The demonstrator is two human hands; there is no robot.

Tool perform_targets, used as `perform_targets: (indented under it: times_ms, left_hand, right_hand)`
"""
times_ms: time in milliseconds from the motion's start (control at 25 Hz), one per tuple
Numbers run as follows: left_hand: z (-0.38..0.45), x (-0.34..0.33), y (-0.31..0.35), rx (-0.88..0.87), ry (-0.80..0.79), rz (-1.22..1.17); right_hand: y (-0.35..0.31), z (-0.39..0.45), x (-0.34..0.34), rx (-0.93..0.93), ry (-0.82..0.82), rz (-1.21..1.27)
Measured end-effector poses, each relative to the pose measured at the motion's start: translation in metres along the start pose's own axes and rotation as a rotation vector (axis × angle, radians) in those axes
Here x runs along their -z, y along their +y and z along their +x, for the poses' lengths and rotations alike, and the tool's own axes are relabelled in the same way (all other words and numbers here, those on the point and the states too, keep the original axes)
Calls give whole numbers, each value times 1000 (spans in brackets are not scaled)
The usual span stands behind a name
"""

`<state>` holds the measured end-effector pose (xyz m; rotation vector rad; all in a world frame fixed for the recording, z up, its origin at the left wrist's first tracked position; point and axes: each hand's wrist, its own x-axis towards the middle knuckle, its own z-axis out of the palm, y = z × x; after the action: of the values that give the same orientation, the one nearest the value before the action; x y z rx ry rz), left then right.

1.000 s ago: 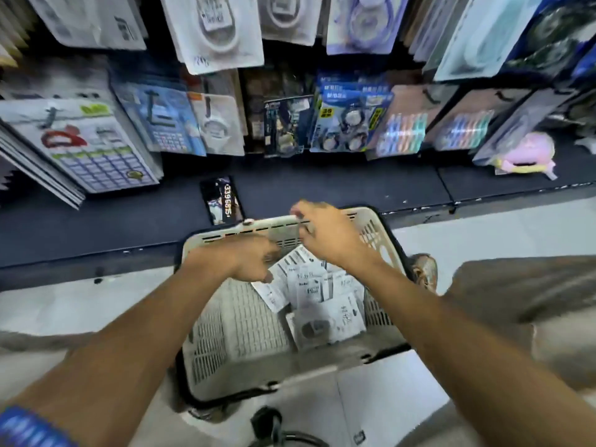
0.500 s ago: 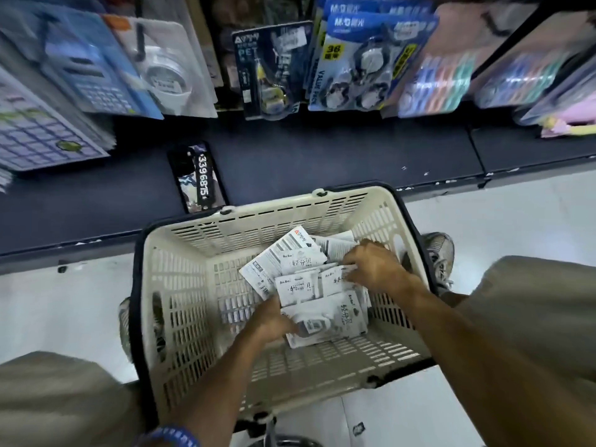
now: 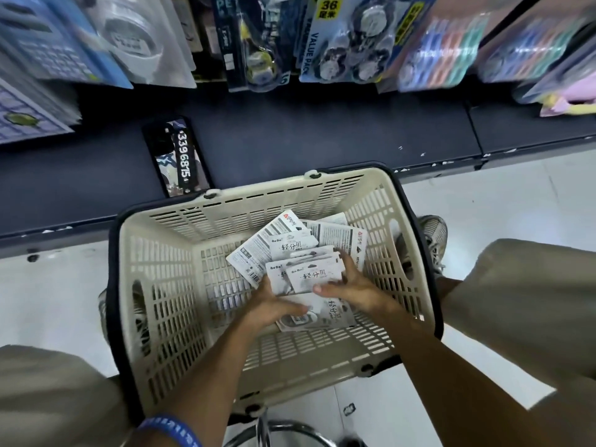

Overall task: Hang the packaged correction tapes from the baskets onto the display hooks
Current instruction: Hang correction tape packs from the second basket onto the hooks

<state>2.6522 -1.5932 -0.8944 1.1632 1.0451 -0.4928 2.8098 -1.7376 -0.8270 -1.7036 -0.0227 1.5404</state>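
1. The correction tape packs (image 3: 309, 272) lay heaped at the far right of the cream basket (image 3: 167, 285); none had yet reached a hook.
2. Half a second earlier your hands sat apart on that heap; by this moment you had drawn them together around a small stack of white cards.
3. Your left hand (image 3: 274, 306) gripped the stack's near-left edge, fingers under and thumb across the lowest pack.
4. Your right hand (image 3: 351, 288) clasped the right side, thumb laid over the top card.
5. I judged this as gathering a batch to lift, so hanging came next.
6. Beyond the basket lay the dark shelf base (image 3: 322, 133) with a numbered tag (image 3: 182, 159), and the hanging blister packs (image 3: 348, 43) stood above, blurred.
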Motion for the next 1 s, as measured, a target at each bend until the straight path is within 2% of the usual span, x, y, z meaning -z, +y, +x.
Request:
perform_targets:
  times_ms: [80, 240, 360, 480, 680, 840, 1000]
  left_hand:
    - [1, 3, 0, -16, -18, 13]
    - [-2, 11, 8, -35, -164, 129]
    - [-5, 17, 17, -64, -183, 160]
    - [-14, 21, 36, -126, -209, 33]
    - [-37, 15, 57, -223, -208, -99]
    - [-56, 16, 68, -278, -224, -88]
    - [-85, 14, 68, -284, -254, -195]
  right_hand:
    - [3, -2, 7, -39, -87, -79]
    - [12, 1, 12, -101, 0, -185]
    - [15, 5, 10, -124, 114, -67]
    - [0, 6, 6, -87, 178, 155]
    - [-38, -3, -15, 90, 381, 107]
    - [-57, -24, -31, 153, 346, 234]
    - [-69, -55, -36, 145, 346, 339]
